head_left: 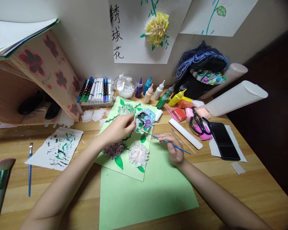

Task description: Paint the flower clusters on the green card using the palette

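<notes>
My right hand (172, 147) is closed around a thin blue paintbrush (177, 148), whose tip reaches the near edge of a small round paint palette (138, 126). Green, dark and purple paint fills the palette's wells. With closed fingers, my left hand (124, 125) grips the palette's left rim. Beneath both lies a light green sheet (134, 173) bearing painted leaves, dark stems and ruffled paper flowers. A pale pink flower (138, 154) is nearest me, a dark purple one (114, 150) sits partly behind my left wrist, and a green-tinged one (126, 109) is farther back.
Under the artwork, a larger green sheet (144, 201) spreads toward me. Paint bottles (148, 93) and a marker set (96, 91) line the back. Scissors (200, 123), a white roller (186, 134) and a phone (224, 140) lie right; a paint-stained tissue (59, 148) and brush (30, 169) lie left.
</notes>
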A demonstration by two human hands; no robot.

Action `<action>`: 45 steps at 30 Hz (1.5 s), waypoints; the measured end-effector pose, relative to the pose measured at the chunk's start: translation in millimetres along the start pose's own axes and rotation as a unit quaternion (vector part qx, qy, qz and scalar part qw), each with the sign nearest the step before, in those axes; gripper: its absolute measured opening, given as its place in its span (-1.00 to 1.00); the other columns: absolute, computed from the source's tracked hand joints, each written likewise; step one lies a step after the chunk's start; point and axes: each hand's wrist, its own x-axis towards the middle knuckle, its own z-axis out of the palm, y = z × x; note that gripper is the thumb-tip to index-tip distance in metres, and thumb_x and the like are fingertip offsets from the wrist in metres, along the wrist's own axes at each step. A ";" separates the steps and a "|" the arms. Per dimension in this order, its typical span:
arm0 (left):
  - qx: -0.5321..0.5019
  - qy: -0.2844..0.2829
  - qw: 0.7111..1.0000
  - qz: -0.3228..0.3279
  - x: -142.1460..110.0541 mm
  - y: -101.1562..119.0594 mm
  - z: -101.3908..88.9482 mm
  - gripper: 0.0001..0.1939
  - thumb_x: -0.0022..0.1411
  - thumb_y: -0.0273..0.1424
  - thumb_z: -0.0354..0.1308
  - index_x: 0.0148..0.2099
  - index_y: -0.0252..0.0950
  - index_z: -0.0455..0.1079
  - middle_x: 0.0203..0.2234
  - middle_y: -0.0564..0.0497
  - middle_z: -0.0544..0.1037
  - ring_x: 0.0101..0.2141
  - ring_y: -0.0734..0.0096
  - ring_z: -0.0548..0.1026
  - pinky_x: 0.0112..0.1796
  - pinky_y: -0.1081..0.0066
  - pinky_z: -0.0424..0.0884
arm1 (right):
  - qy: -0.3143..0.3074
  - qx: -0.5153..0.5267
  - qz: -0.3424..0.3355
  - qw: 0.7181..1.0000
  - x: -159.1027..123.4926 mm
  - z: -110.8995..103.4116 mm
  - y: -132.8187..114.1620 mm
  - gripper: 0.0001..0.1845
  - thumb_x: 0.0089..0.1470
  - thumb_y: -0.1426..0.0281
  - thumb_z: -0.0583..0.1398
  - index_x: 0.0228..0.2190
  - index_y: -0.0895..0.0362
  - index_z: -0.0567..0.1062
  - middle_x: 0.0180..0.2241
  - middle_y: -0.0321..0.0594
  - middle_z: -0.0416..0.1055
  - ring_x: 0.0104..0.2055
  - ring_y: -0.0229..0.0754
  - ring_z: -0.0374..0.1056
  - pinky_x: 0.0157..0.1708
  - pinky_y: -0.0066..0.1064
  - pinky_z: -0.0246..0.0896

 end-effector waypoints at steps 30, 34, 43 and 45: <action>0.051 0.087 0.994 -0.043 -4.1 2.0 -26.8 -0.81 0.27 -0.40 -0.06 -0.43 -0.25 0.19 -0.57 0.08 0.44 -0.52 0.45 0.37 -0.46 0.44 0.17 | 0.051 0.171 0.273 0.945 6.7 9.4 0.1 -0.67 0.22 0.14 0.05 -0.37 0.09 0.46 -0.46 -0.23 0.49 -0.37 -0.18 0.44 -0.42 -0.37 0.26; 0.048 0.087 0.994 -0.043 -4.5 1.5 -27.7 -0.81 0.27 -0.41 -0.06 -0.43 -0.25 0.18 -0.56 0.08 0.43 -0.51 0.44 0.37 -0.46 0.44 0.17 | 0.044 0.170 0.278 0.944 6.3 9.4 0.9 -0.66 0.23 0.14 0.04 -0.37 0.09 0.46 -0.48 -0.24 0.49 -0.36 -0.18 0.44 -0.40 -0.37 0.26; 0.005 0.062 0.997 -0.045 -3.3 1.1 -20.0 -0.80 0.27 -0.41 -0.07 -0.44 -0.24 0.14 -0.56 0.07 0.44 -0.51 0.44 0.40 -0.47 0.44 0.22 | 0.086 0.202 0.292 0.931 8.7 8.4 3.3 -0.63 0.18 0.07 0.06 -0.41 0.07 0.45 -0.53 -0.28 0.45 -0.45 -0.20 0.41 -0.48 -0.39 0.27; -0.005 0.061 0.997 -0.040 -5.9 3.2 -17.1 -0.79 0.27 -0.41 -0.07 -0.45 -0.23 0.11 -0.56 0.07 0.46 -0.50 0.43 0.41 -0.47 0.43 0.23 | 0.090 0.209 0.284 0.932 9.6 7.6 5.1 -0.63 0.18 0.06 0.06 -0.42 0.07 0.44 -0.56 -0.29 0.44 -0.48 -0.20 0.41 -0.50 -0.38 0.27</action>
